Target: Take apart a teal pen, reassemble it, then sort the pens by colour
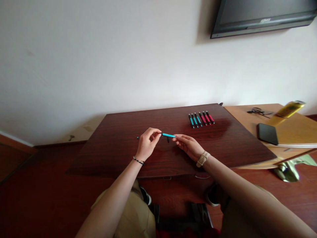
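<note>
Between my two hands, above the dark wooden table (123, 124), a blue pen barrel (168, 135) lies almost level. The fingertips of my left hand (148, 140) pinch its dark left end. My right hand (187, 144) grips the other end between thumb and fingers. Just below the barrel, a small black pen part (168, 139) rests on the tabletop. Left of my left hand lies a tiny blue piece (137, 137). Farther back on the right, several pens (201, 119) stand in a slanted row, some blue and some pink, all with black parts.
On the right, a lighter wooden desk (237, 114) adjoins the table. It carries a black phone-like object (267, 134), a coiled black cable (259, 111) and a yellow can (288, 109). A television (262, 19) hangs on the wall. A green bag-like item (287, 170) lies low at right.
</note>
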`<state>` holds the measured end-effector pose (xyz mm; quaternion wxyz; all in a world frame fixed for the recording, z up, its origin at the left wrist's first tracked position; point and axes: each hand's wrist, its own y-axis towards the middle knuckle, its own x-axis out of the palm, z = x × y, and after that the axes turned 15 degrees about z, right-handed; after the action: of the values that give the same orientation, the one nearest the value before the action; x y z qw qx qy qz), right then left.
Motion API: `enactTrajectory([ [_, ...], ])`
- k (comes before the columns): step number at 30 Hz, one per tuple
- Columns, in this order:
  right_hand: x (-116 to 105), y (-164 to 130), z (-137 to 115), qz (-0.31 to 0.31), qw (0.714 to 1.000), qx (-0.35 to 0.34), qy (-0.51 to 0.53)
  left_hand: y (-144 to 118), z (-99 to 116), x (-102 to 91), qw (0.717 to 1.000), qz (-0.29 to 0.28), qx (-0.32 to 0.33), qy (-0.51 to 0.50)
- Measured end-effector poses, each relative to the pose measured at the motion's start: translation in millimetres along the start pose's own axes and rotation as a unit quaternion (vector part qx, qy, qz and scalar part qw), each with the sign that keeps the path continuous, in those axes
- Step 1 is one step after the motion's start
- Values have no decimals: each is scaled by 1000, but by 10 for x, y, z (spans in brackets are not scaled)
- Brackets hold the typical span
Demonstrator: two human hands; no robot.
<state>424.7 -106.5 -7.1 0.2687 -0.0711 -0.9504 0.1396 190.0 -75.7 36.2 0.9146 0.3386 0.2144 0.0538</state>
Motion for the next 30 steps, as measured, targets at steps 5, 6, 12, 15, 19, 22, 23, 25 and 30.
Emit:
enactTrajectory([
  [5, -7, -13, -30, 8, 1000, -7, -13, -19, -44, -112, 1000, 3, 6, 26],
  [6, -10, -17, -35, 9, 1000, -8, -15, -25, -61, -152, 999, 8, 8, 41],
  [12, -58, -31, -36, -8, 1000, -15, -26, -101, -222, -429, 983, 34, 44, 177],
  [15, -73, -35, -27, -17, 999, -19, -41, -170, -308, -518, 970, 23, 40, 240],
  [19, -67, -47, -24, -22, 998, -23, -56, -260, -399, -547, 954, -5, 21, 300],
  [22, -57, -56, -27, -23, 997, -27, -67, -302, -425, -527, 941, -21, 4, 338],
  [23, -55, -58, -27, -24, 997, -29, -71, -311, -426, -518, 937, -24, -2, 349],
  [25, -55, -60, -26, -24, 995, -39, -84, -322, -424, -504, 930, -28, -9, 366],
  [30, -57, -70, -41, -28, 983, -104, -147, -326, -433, -504, 927, -30, -8, 373],
])
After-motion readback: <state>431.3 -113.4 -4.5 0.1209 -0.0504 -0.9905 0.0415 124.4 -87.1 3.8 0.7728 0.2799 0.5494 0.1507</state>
